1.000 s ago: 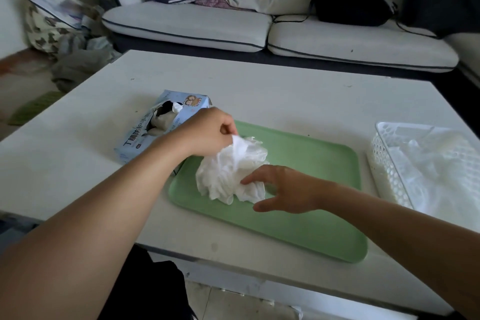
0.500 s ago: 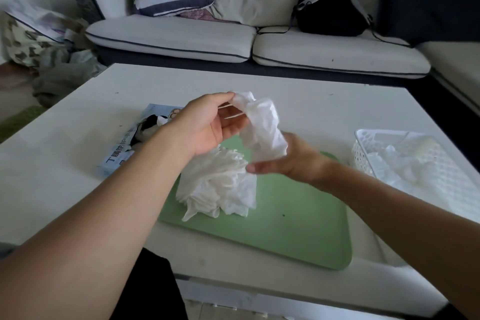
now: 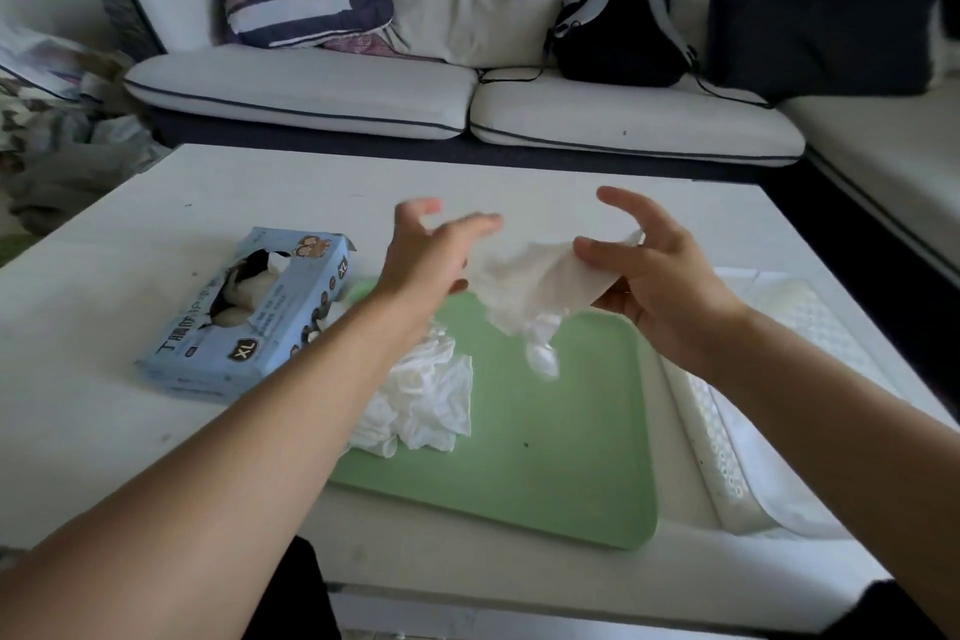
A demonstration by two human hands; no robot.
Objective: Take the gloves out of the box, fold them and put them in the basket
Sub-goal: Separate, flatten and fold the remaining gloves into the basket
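Observation:
A white glove (image 3: 530, 283) is stretched in the air between my two hands, above the far edge of the green tray (image 3: 545, 457). My right hand (image 3: 660, 276) pinches its right end between thumb and fingers. My left hand (image 3: 431, 255) is blurred; its lower fingers curl on the glove's left end while thumb and forefinger stick out. A crumpled pile of white gloves (image 3: 426, 395) lies on the tray's left part, partly hidden by my left forearm. The blue glove box (image 3: 254, 312) lies left of the tray with its top torn open. The white perforated basket (image 3: 722, 442) stands at the right, with white gloves inside.
Everything rests on a white low table (image 3: 104, 379). Behind it is a white sofa (image 3: 311, 88) with cushions and a black backpack (image 3: 618, 36). Clutter lies on the floor at the far left.
Both hands have risen and moved apart, pulling the single glove out flat between them. The pile has stayed on the tray.

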